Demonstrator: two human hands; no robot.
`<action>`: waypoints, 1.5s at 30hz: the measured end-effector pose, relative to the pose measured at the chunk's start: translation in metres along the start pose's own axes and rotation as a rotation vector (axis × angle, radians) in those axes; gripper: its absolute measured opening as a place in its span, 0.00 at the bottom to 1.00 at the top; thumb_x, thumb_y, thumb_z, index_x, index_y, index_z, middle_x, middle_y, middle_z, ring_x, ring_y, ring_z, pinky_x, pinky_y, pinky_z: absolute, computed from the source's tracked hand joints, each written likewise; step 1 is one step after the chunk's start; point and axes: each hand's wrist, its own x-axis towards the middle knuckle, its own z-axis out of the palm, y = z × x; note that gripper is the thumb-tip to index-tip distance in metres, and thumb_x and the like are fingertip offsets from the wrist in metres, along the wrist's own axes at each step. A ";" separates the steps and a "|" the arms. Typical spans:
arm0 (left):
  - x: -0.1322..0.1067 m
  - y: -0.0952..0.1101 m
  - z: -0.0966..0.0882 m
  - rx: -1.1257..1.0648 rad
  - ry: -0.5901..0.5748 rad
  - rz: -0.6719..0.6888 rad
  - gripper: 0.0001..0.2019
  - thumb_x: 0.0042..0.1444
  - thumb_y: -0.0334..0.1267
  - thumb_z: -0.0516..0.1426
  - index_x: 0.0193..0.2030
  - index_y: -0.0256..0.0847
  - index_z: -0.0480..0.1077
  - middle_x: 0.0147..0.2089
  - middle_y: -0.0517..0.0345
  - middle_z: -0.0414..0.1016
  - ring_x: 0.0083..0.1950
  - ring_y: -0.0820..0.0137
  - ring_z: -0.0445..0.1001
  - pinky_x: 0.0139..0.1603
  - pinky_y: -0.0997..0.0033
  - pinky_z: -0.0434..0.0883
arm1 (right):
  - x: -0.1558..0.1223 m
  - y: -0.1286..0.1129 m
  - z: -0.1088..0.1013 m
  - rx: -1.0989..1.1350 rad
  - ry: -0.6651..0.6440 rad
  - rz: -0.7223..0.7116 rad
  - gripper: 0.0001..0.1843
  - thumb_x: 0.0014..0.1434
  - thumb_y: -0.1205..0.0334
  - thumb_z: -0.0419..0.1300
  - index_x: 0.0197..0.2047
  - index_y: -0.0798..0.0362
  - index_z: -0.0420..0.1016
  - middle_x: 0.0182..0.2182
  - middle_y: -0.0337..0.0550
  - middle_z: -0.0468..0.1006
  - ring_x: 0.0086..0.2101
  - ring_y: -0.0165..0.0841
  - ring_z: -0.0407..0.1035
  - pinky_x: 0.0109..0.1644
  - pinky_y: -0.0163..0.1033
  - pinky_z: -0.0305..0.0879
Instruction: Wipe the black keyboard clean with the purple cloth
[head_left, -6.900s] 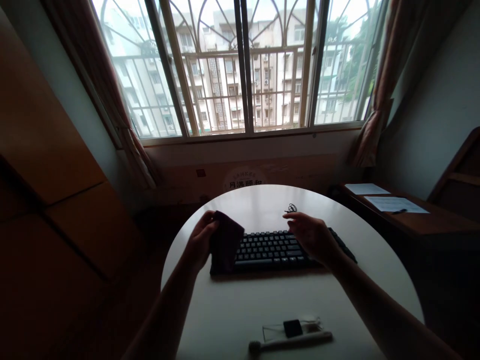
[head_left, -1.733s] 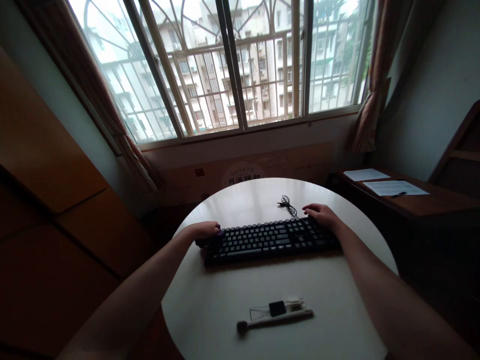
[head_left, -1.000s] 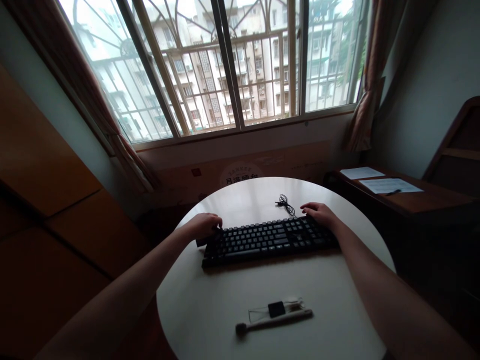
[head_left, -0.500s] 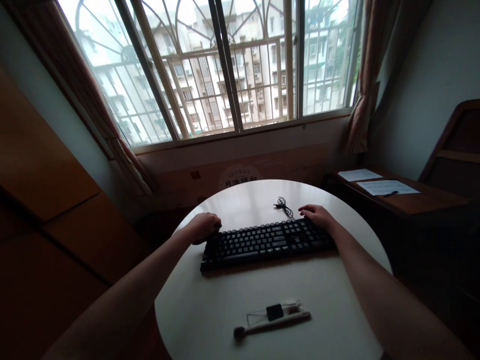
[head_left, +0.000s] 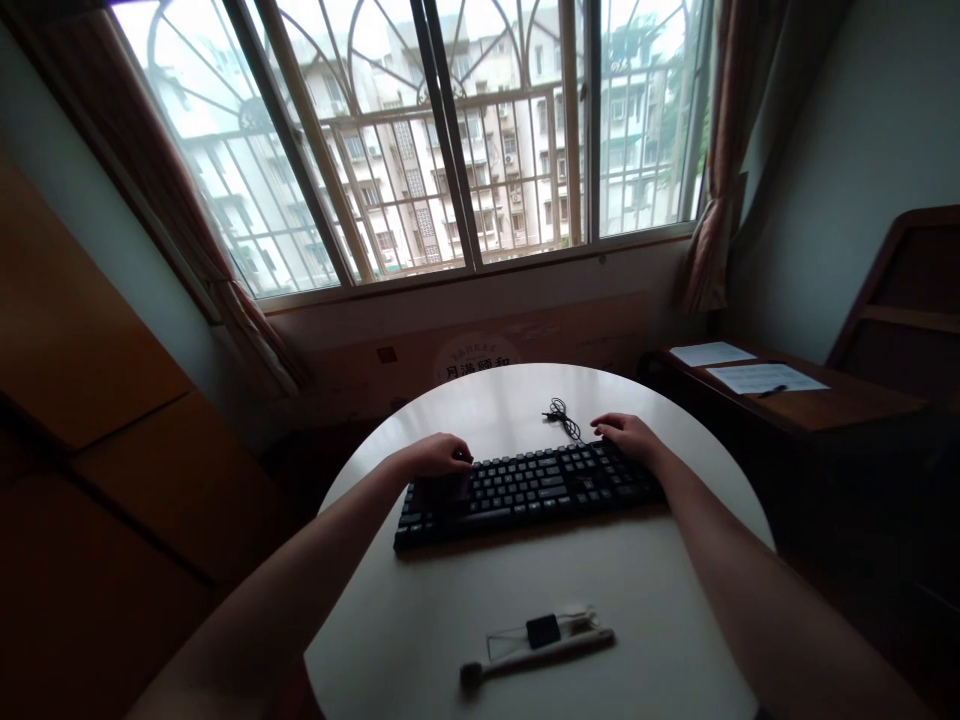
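Observation:
A black keyboard (head_left: 525, 490) lies across the white round table, its far edge toward the window. Over its left end is my left hand (head_left: 439, 455), with the fingers closed on a dark, cloth-like piece (head_left: 444, 492) that covers some of the left keys. The piece's exact kind is hard to make out. My right hand (head_left: 628, 438) rests on the far right part of the keyboard, fingers stretched to the left and apart. Beyond the keyboard, near those fingertips, is its coiled black cable (head_left: 561, 417).
Nearer me on the white table (head_left: 420, 620) lie a brush (head_left: 536, 655) with a dark head and a wire tool (head_left: 544, 630) with a black square piece. To the right, a brown wooden bench (head_left: 847, 405) bears paper sheets (head_left: 765, 378) and a pen (head_left: 772, 391).
My left hand has slid right from the keyboard's left corner onto its left keys, carrying the dark piece. My right hand keeps its place on the keyboard. The view has shifted slightly.

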 end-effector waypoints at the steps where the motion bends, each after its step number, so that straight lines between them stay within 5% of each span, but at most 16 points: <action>1: 0.002 -0.002 0.003 0.010 -0.032 -0.029 0.18 0.49 0.52 0.56 0.41 0.43 0.76 0.41 0.56 0.77 0.40 0.65 0.73 0.39 0.73 0.66 | 0.001 0.000 0.000 -0.001 -0.003 0.001 0.15 0.51 0.58 0.56 0.40 0.54 0.78 0.34 0.45 0.80 0.34 0.33 0.71 0.39 0.35 0.65; 6: 0.004 -0.008 0.008 0.020 -0.070 -0.120 0.24 0.52 0.58 0.50 0.40 0.42 0.75 0.42 0.53 0.77 0.41 0.63 0.72 0.39 0.71 0.66 | 0.003 0.001 0.000 -0.005 -0.009 0.009 0.15 0.51 0.59 0.56 0.40 0.54 0.77 0.34 0.45 0.80 0.34 0.33 0.71 0.38 0.35 0.65; 12: 0.002 -0.002 0.005 0.008 -0.146 -0.157 0.20 0.51 0.51 0.51 0.43 0.41 0.72 0.43 0.53 0.76 0.42 0.63 0.72 0.37 0.71 0.68 | 0.001 0.000 0.000 -0.025 -0.003 0.005 0.15 0.51 0.59 0.56 0.40 0.53 0.77 0.34 0.44 0.80 0.34 0.34 0.72 0.39 0.35 0.65; 26: 0.010 0.015 0.016 0.069 -0.058 -0.222 0.17 0.49 0.45 0.53 0.41 0.39 0.72 0.43 0.47 0.75 0.40 0.61 0.73 0.35 0.69 0.67 | -0.001 -0.003 0.000 -0.018 -0.009 0.013 0.15 0.51 0.59 0.56 0.40 0.54 0.77 0.34 0.45 0.80 0.34 0.33 0.71 0.39 0.35 0.65; 36: 0.001 -0.004 0.007 -0.038 0.089 0.055 0.12 0.48 0.41 0.56 0.38 0.42 0.74 0.38 0.59 0.76 0.39 0.67 0.72 0.40 0.73 0.67 | 0.001 -0.003 0.001 -0.002 -0.020 0.004 0.15 0.51 0.58 0.56 0.40 0.54 0.77 0.33 0.45 0.79 0.33 0.33 0.71 0.37 0.35 0.65; 45: 0.003 -0.007 0.006 -0.103 0.065 0.174 0.11 0.43 0.33 0.57 0.36 0.42 0.75 0.35 0.62 0.76 0.36 0.71 0.72 0.38 0.76 0.67 | 0.001 0.001 0.000 -0.007 -0.001 -0.002 0.15 0.51 0.59 0.56 0.40 0.54 0.77 0.34 0.45 0.79 0.34 0.33 0.71 0.38 0.35 0.65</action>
